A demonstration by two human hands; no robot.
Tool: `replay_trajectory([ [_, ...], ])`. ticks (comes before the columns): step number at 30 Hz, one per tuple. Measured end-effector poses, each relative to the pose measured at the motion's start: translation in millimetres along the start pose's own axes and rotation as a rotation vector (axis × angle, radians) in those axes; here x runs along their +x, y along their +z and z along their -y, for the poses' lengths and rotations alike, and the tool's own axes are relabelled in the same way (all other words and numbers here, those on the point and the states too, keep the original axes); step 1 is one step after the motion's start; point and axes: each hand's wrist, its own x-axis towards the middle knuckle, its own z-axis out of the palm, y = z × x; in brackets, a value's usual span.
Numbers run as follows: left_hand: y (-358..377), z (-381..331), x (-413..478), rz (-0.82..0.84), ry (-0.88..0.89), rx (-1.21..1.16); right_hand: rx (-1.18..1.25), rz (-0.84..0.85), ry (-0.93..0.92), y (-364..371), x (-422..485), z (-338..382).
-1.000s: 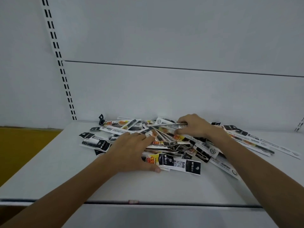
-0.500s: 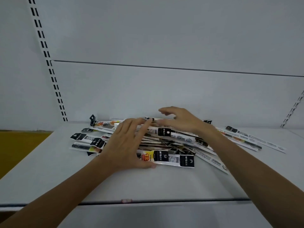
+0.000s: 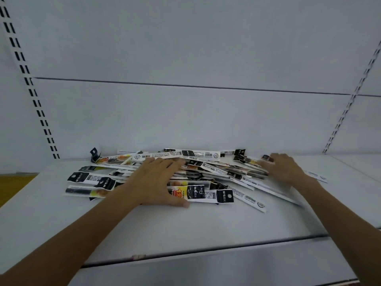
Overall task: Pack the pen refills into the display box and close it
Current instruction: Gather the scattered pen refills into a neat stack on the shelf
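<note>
In the head view, the pen refills (image 3: 208,195) lie in a loose heap at the far middle of the shelf (image 3: 185,228); no display box is visible. I judge the step is gathering them, so both palms should sweep inward together and align the packets before lifting. My left hand (image 3: 156,180) lies flat and open on the heap, thumb at its near edge. My right hand (image 3: 286,170), blurred, rests with nearly straight fingers on the right end, gripping nothing.

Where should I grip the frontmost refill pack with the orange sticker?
I'd pinch the frontmost refill pack by its black header end, coming from the front right. It lies flat; that end sticks out free over bare shelf, while the left hand lies against the other.
</note>
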Motion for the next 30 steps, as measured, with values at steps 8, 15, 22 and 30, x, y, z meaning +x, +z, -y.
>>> replay_trajectory([
  [8, -2.1, -10.5, 11.5, -0.067, 0.021, 0.002, 0.128, 0.122, -0.246, -1.6, -30.7, 40.1],
  [15, -10.0, -9.5, 2.9, -0.047, 0.023, -0.01, 0.105, 0.227, -0.398, -4.5, -35.1, 51.8],
  [22, -9.9, -10.3, -11.2, -0.04, 0.015, 0.056, 0.007, 0.086, -0.517, -9.9, -27.8, 57.7],
  [30, -1.6, -6.5, -24.4, -0.254, 0.021, 0.113, 0.194, -0.055, -0.67, -28.4, -23.1, 91.9],
])
